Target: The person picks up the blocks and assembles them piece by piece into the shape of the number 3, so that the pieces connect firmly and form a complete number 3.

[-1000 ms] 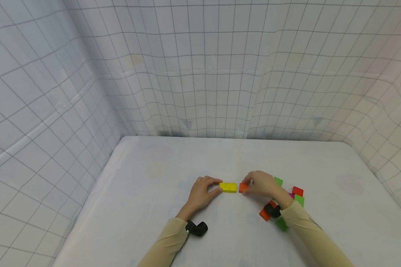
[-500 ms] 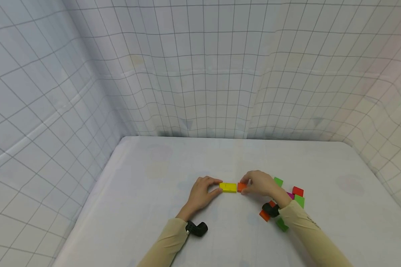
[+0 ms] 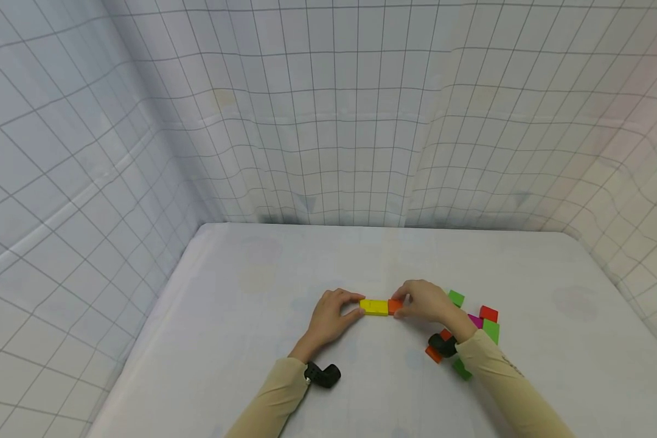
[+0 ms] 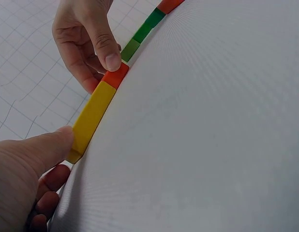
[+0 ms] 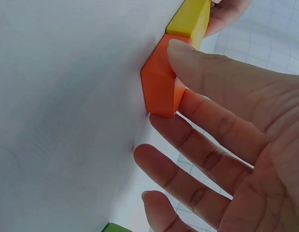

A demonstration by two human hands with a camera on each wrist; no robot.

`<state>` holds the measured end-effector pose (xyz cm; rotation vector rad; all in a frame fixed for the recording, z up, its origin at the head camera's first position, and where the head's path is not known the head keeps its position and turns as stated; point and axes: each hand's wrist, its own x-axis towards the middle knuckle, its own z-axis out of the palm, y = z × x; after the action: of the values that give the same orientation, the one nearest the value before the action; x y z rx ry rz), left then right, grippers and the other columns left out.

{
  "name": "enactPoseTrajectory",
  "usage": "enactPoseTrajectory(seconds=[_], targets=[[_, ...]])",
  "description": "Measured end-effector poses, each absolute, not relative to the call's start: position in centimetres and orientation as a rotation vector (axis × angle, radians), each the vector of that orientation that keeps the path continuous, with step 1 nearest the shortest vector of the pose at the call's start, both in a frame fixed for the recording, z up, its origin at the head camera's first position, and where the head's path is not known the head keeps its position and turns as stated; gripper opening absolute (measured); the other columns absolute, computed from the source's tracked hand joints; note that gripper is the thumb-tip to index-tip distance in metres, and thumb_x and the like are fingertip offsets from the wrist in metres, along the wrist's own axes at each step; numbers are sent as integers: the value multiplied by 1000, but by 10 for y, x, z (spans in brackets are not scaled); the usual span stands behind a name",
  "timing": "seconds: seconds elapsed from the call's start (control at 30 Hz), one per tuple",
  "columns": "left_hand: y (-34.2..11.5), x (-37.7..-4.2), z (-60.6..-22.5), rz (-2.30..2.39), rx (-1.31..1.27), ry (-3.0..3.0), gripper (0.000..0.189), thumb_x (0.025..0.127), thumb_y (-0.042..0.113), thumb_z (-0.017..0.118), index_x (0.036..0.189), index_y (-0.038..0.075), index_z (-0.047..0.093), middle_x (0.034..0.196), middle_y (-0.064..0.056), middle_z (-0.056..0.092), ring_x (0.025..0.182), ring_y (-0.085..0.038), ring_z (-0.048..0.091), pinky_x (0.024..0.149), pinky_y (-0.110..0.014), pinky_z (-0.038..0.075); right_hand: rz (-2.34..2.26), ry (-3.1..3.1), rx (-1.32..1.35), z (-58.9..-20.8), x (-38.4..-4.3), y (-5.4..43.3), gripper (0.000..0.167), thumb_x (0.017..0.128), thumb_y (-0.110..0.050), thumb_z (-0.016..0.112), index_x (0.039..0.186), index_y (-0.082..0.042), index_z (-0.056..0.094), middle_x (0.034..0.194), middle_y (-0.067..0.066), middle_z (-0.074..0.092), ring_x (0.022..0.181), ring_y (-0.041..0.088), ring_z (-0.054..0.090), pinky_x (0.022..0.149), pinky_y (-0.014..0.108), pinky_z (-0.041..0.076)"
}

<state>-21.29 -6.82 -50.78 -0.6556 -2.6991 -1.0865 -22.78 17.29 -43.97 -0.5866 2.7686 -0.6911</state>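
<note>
Head view: two hands meet over a white table [image 3: 285,261], with one yellow block [image 3: 374,307] and one orange block [image 3: 394,307] laid end to end between them, touching. The left hand [image 3: 328,316] pinches the yellow block's outer end between thumb and finger; the right hand [image 3: 428,301] grips the orange block the same way. Seven more blocks show around the right forearm, some partly covered by it: three green, namely a far one [image 3: 456,298], a lighter one [image 3: 491,330] and a near one [image 3: 462,369]; one red block [image 3: 489,314]; one purple block [image 3: 475,321]; and two orange-red blocks [image 3: 434,354], close together. Each wrist carries one black camera [image 3: 324,376], and two tan sleeves [image 3: 268,398] reach in from below. Checked cloth [image 3: 361,91] hangs behind.

Left wrist view: the left thumb presses the yellow block's near end, its other fingers bent beneath. The right thumb lies on the orange block. Two green pieces and one orange-red piece appear beyond, in a line.

Right wrist view: thumb and fingers hold the orange block, its end flush against the yellow block. One green corner shows at the bottom edge.
</note>
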Motion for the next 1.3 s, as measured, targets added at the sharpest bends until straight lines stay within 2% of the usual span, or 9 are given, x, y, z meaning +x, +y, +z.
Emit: enactPoseTrajectory(seconds=[0.47, 1.07, 1.3], targets=[[-68, -210, -504, -1111, -658, -2681, 29, 88, 32, 69, 113, 18, 70, 105, 3, 63, 93, -17, 51, 81, -35, 41, -686, 2781, -649, -444, -230, 174, 28, 75, -21, 81, 101, -10, 75, 92, -3, 63, 75, 15, 49, 66, 32, 43], [-68, -210, -503, -1109, -661, -2684, 29, 89, 32, 68, 114, 18, 70, 105, 3, 63, 92, -17, 51, 79, -35, 40, -678, 2784, -661, -445, -229, 173, 30, 76, -21, 81, 102, -9, 73, 89, -4, 61, 78, 17, 50, 70, 33, 45], [-68, -211, -504, -1101, -664, -2691, 30, 89, 34, 68, 114, 19, 70, 105, 3, 63, 93, -17, 51, 80, -34, 41, -680, 2792, -693, -446, -228, 173, 35, 75, -22, 82, 107, -10, 71, 90, -3, 61, 78, 16, 50, 71, 32, 45]])
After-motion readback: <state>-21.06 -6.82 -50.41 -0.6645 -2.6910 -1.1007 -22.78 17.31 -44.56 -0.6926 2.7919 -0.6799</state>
